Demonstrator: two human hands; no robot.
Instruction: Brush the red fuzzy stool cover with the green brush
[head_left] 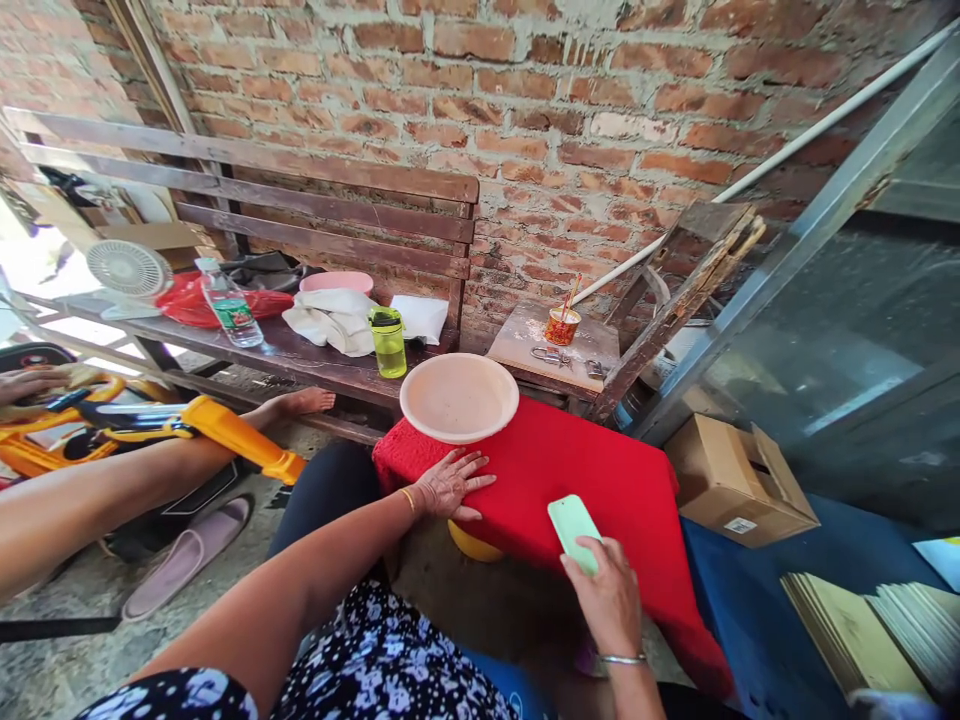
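My left hand (455, 482) lies flat with spread fingers on the red cloth (525, 475) that covers a low table. Just beyond its fingertips stands a shallow pale pink basin (459, 398), with nothing large inside. My right hand (606, 585) grips the near end of a mint-green phone (574, 527), held over the right part of the cloth. Only the phone's plain light-green face shows, and some of my fingers are hidden beneath it.
A wooden bench (330, 365) at the back holds a green bottle (388, 343), a water bottle (231, 308) and a fan (127, 275). Another person's leg (150, 485) extends in from the left. At right are a cardboard box (739, 480) and stacked sheets (855, 630).
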